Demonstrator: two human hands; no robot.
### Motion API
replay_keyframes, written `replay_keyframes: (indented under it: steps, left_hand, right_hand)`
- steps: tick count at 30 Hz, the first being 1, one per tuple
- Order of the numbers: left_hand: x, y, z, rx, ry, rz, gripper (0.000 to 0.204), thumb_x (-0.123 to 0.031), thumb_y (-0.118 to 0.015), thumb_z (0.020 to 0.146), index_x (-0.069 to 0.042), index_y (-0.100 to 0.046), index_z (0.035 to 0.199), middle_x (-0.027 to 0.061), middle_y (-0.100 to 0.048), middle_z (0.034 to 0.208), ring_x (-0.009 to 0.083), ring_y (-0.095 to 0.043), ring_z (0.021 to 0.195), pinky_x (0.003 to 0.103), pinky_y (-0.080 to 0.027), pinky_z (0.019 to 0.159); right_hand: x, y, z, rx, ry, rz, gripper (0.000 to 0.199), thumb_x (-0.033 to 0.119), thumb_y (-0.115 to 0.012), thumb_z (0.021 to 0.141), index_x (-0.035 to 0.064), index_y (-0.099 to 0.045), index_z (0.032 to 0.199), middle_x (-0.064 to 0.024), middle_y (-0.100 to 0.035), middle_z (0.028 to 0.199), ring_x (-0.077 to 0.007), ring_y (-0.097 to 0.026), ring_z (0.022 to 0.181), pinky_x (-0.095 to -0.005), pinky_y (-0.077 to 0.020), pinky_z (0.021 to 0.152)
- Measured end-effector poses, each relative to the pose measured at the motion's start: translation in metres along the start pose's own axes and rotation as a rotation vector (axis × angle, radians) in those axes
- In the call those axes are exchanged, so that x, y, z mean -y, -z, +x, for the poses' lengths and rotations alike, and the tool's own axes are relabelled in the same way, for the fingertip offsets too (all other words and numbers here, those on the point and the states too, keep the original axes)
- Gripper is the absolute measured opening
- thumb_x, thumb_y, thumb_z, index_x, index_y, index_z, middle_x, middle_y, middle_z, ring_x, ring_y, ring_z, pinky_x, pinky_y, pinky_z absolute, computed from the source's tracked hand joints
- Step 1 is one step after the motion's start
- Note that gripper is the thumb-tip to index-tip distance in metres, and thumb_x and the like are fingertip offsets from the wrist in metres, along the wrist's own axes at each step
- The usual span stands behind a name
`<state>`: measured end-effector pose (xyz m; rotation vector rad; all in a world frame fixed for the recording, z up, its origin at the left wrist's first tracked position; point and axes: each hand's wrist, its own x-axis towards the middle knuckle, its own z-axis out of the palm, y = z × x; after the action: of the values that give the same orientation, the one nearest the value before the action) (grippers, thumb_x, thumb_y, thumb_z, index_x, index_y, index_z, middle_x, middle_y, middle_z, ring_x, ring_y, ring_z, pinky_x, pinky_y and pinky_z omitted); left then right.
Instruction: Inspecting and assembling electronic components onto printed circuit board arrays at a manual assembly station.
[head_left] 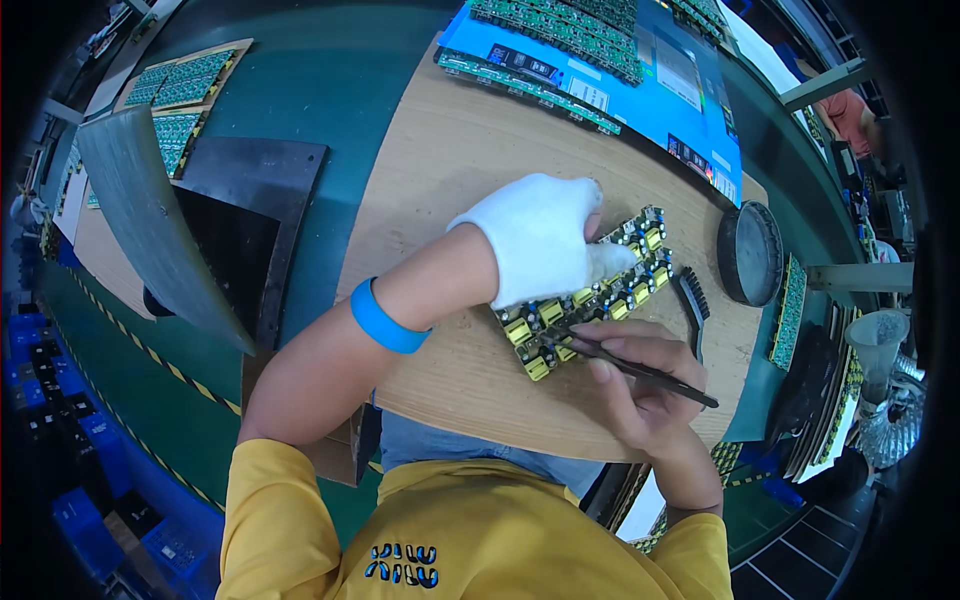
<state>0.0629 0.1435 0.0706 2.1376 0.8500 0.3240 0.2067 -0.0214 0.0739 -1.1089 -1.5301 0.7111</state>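
A panel of circuit boards (531,348) with rows of yellow transformers lies at a slant on the wooden board in front of me. Across its far side rests my left hand (540,240), in a white glove with bare fingertips. Its thumb presses on the components and the other fingers curl at the far edge, partly hidden. Dark tweezers (655,375) sit pinched in my right hand (650,385), their tips down among the parts near the panel's close end. The tips' exact contact is too small to tell.
A black brush (692,300) and a round dark dish (750,254) stand right of the panel. Beyond it, a blue cardboard sheet (690,110) carries green circuit boards (570,40). A curved translucent shield (150,210) rises at left. The wooden board (430,180) lies under my work.
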Motion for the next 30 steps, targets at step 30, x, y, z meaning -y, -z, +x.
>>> replay_keyframes:
  steps: [30]
  left_hand:
    - [-0.001,0.005,0.008,0.186,-0.101,0.099,0.055,-0.053,-0.058,0.097,-0.002,-0.075,0.091,0.0240,-0.072,0.090,0.0423,-0.069,0.088,0.049,-0.054,0.081]
  right_hand:
    - [-0.006,0.003,0.054,0.443,0.033,-0.102,0.022,-0.007,-0.074,0.084,-0.0001,-0.063,0.103,-0.0167,-0.074,0.106,-0.0326,-0.073,0.100,-0.0378,-0.0582,0.085]
